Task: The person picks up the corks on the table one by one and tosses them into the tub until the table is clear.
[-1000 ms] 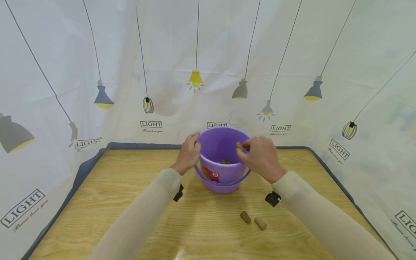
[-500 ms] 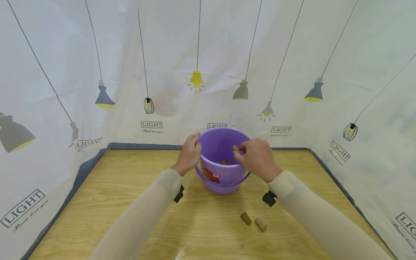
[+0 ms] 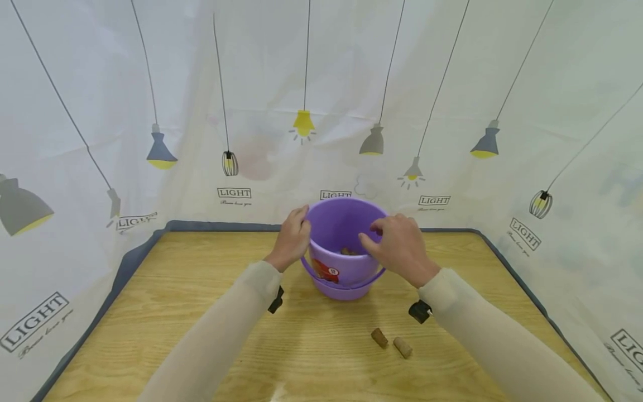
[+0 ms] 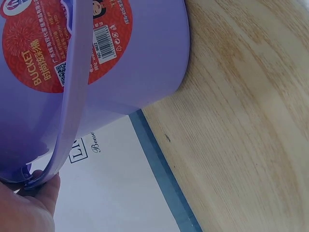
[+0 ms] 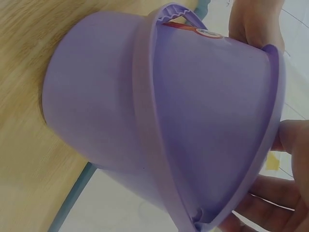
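Observation:
A purple bucket (image 3: 346, 271) with a red label stands at the far middle of the table, its handle (image 4: 72, 96) hanging down in front. My left hand (image 3: 290, 239) grips the bucket's left rim, thumb and fingers on either side of it. Over the right rim is my right hand (image 3: 402, 245), thumb and forefinger parted with nothing between them; the right wrist view shows its fingers (image 5: 275, 191) by the rim. Inside the bucket a few corks (image 3: 346, 251) show, partly hidden by the near wall. A darker cork (image 3: 379, 338) and a paler cork (image 3: 402, 347) lie on the table.
The wooden table (image 3: 201, 324) has a dark blue border (image 3: 226, 226) at its back edge. Behind and at both sides hangs a white cloth (image 3: 271, 72) printed with lamps, close behind the bucket.
The cork pinched in my right hand has been let go into the bucket, and the thumb and forefinger have parted. My left hand and the two corks on the table stay put.

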Demonstrator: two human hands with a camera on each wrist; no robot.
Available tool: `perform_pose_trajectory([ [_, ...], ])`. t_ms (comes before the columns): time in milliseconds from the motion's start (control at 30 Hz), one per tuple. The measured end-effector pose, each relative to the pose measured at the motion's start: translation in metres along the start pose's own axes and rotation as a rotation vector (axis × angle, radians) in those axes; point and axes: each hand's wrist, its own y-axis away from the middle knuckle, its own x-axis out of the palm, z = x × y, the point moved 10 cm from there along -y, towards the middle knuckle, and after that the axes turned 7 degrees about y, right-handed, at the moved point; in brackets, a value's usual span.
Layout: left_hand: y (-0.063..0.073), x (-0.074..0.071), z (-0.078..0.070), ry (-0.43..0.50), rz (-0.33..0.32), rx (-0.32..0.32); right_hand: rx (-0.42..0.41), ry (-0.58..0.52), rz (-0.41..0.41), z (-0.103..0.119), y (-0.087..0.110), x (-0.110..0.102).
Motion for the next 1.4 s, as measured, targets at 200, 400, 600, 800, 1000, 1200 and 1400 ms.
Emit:
perform_pose_trajectory([
  [200, 0.0, -0.001, -0.001, -0.006, -0.005, 0.002, -0.034, -0.006, -0.042, 0.002, 0.005, -0.004],
  [400, 0.0, 0.0, -0.002, -0.005, -0.004, 0.007, -0.03, -0.01, -0.059, 0.0, 0.011, -0.007],
  [600, -0.001, 0.0, 0.0, -0.011, -0.006, 0.007, -0.031, -0.024, -0.072, 0.001, 0.015, -0.014],
  [800, -0.001, 0.0, 0.0, -0.019, -0.001, -0.004, -0.021, -0.038, -0.066, -0.001, 0.018, -0.016],
  [1000, -0.001, 0.001, 0.0, -0.016, 0.003, -0.007, -0.017, -0.046, -0.068, 0.0, 0.022, -0.02],
  [1200, -0.001, 0.002, 0.001, -0.006, 0.011, -0.011, 0.002, -0.074, -0.047, -0.001, 0.03, -0.019],
  [1400, -0.001, 0.001, 0.0, -0.002, 0.006, -0.007, -0.008, -0.088, -0.07, 0.002, 0.037, -0.022],
])
